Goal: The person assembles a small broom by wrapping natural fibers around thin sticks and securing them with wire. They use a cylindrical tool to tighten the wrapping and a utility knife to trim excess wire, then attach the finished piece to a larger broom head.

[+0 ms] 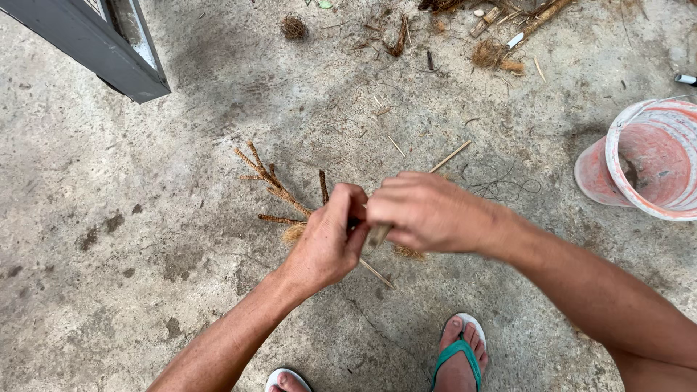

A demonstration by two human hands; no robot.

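My left hand (pixel 328 239) is closed around the base of a small branching brown twig (pixel 272 181), whose rough stems fan out up and to the left over the concrete. My right hand (pixel 421 212) meets it from the right, fingers curled on a thin pale stick (pixel 450 156) that pokes out past the knuckles toward the upper right. Its lower end (pixel 376 273) shows below the hands. Tufts of brown fibre (pixel 294 233) hang under the grip. The point where both hands meet is hidden by fingers.
A pinkish plastic bucket (pixel 653 156) lies on its side at the right. A dark door frame (pixel 94 43) stands at top left. Coconut husk bits and sticks (pixel 501 43) litter the far ground, thin black thread (pixel 508 189) lies nearby, and my sandalled feet (pixel 459 356) are below.
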